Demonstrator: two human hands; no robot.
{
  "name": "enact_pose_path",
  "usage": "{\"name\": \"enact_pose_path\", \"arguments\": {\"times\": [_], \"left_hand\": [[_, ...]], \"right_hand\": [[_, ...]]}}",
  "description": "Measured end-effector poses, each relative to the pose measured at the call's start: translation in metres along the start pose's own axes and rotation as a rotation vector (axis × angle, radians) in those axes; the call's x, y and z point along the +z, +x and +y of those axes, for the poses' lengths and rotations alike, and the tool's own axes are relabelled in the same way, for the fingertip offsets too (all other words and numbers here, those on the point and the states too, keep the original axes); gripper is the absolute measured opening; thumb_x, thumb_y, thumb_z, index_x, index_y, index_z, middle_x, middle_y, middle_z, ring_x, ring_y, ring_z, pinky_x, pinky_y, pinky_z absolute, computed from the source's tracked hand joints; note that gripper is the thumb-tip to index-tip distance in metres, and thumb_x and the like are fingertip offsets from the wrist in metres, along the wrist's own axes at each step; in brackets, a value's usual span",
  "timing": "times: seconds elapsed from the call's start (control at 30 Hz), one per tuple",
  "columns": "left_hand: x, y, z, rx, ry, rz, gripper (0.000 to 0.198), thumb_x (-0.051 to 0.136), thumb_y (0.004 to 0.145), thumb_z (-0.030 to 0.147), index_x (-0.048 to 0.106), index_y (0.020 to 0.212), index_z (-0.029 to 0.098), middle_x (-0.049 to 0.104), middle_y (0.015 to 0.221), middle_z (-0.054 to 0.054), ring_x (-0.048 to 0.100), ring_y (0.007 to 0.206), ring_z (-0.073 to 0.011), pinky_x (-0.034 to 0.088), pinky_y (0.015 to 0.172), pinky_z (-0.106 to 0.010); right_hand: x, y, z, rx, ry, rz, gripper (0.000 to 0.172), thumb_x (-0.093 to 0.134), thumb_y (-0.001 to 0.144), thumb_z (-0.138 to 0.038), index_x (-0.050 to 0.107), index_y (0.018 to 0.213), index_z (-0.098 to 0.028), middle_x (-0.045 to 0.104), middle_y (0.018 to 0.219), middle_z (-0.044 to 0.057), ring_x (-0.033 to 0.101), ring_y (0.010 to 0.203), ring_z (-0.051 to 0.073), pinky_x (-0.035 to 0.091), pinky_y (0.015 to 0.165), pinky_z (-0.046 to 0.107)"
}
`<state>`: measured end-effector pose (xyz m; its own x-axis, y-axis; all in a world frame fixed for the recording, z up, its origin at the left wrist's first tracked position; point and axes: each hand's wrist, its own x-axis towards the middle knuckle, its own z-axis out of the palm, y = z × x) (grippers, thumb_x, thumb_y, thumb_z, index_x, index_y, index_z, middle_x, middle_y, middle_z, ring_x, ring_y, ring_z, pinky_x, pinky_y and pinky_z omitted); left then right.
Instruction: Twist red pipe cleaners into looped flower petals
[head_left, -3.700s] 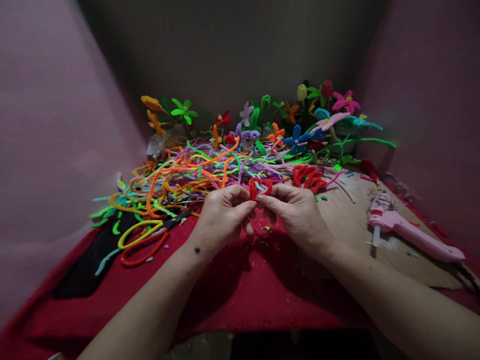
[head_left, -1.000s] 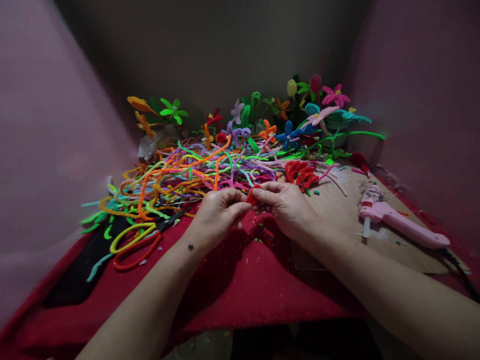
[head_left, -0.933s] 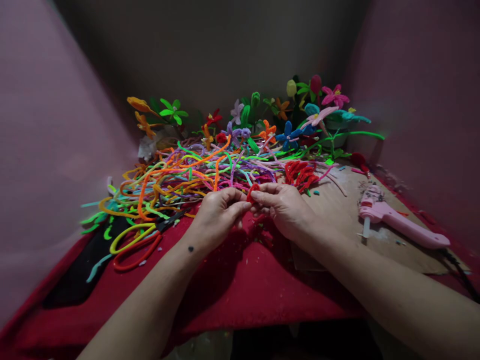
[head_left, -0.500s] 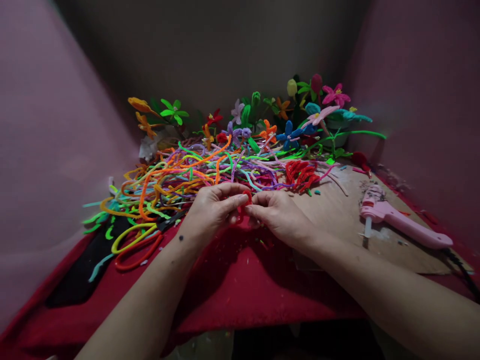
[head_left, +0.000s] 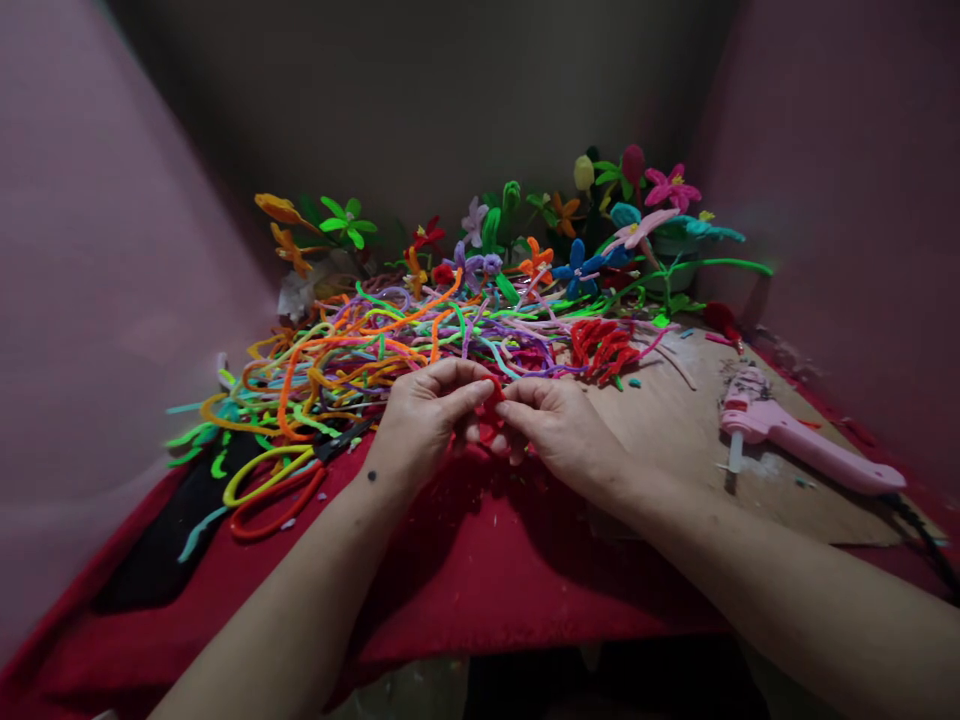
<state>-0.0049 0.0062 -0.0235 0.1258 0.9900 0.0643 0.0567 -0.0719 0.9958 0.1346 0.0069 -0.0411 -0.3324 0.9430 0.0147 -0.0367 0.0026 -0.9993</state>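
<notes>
Between my two hands is a short, bent red pipe cleaner (head_left: 492, 408), held above the red cloth (head_left: 495, 560). My left hand (head_left: 437, 405) pinches its upper left part between thumb and forefinger. From the other side, my right hand (head_left: 546, 415) grips it with thumb and fingertips. The fingers cover much of the piece, so its full shape is hidden. Behind my hands lies a heap of loose pipe cleaners (head_left: 375, 345) in many colours. A bundle of short red pipe cleaner pieces (head_left: 604, 350) rests just beyond my right hand.
Scissors (head_left: 274, 490) with yellow and red handles lie left on a black object (head_left: 150, 560). At right, a pink glue gun (head_left: 810, 445) rests on a cardboard sheet (head_left: 667, 430), its cord trailing right. Finished pipe cleaner flowers (head_left: 577, 270) stand along the back. Pink walls (head_left: 90, 300) enclose both sides.
The red pipe cleaner is now more tucked between my fingertips, its loop less visible. My hands have drawn slightly closer together. Everything else stays in place.
</notes>
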Motion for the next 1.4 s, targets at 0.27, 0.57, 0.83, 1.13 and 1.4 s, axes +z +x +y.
{"name": "enact_pose_path", "arguments": {"times": [0.27,0.57,0.83,1.13,1.4], "left_hand": [[0.005,-0.002,0.002,-0.020,0.065,0.072,0.007,0.061,0.071,0.019,0.056,0.071,0.014,0.054,0.047,0.005,0.046,0.039,-0.0056,0.037,0.040,-0.016],[0.001,0.000,0.002,-0.019,0.032,0.026,0.012,0.061,0.073,0.025,0.057,0.077,0.014,0.054,0.047,0.004,0.046,0.040,-0.0060,0.035,0.040,-0.016],[-0.002,-0.004,0.014,-0.111,0.108,0.032,0.017,0.066,0.068,0.025,0.057,0.076,0.014,0.056,0.045,0.002,0.043,0.031,-0.0078,0.031,0.030,-0.018],[0.007,-0.008,0.015,-0.153,0.252,-0.022,0.010,0.053,0.071,0.020,0.054,0.062,0.015,0.056,0.042,0.001,0.042,0.028,-0.0080,0.030,0.030,-0.018],[0.012,-0.007,0.013,-0.191,0.192,0.076,0.008,0.052,0.065,0.014,0.049,0.058,0.017,0.041,0.034,0.007,0.031,0.027,-0.0051,0.021,0.029,-0.016]], "right_hand": [[-0.001,0.002,0.001,0.058,0.003,0.002,0.015,0.054,0.076,-0.022,0.060,0.064,-0.015,0.056,0.048,-0.002,0.045,0.035,0.006,0.036,0.036,0.018],[-0.005,0.003,0.002,0.093,0.053,-0.002,0.015,0.058,0.073,-0.023,0.058,0.061,-0.015,0.054,0.043,-0.002,0.045,0.034,0.007,0.032,0.034,0.018],[-0.005,0.004,0.003,0.058,0.161,0.038,0.016,0.064,0.068,-0.027,0.054,0.061,-0.016,0.051,0.043,-0.004,0.043,0.034,0.006,0.033,0.036,0.020],[-0.002,-0.003,0.004,-0.281,-0.283,0.202,0.014,0.057,0.075,-0.017,0.063,0.062,-0.018,0.057,0.054,-0.002,0.048,0.050,0.009,0.037,0.052,0.024],[-0.001,-0.003,0.010,-0.377,-0.501,0.249,0.013,0.056,0.076,-0.017,0.065,0.065,-0.018,0.063,0.062,0.001,0.054,0.058,0.013,0.039,0.058,0.027]]}}
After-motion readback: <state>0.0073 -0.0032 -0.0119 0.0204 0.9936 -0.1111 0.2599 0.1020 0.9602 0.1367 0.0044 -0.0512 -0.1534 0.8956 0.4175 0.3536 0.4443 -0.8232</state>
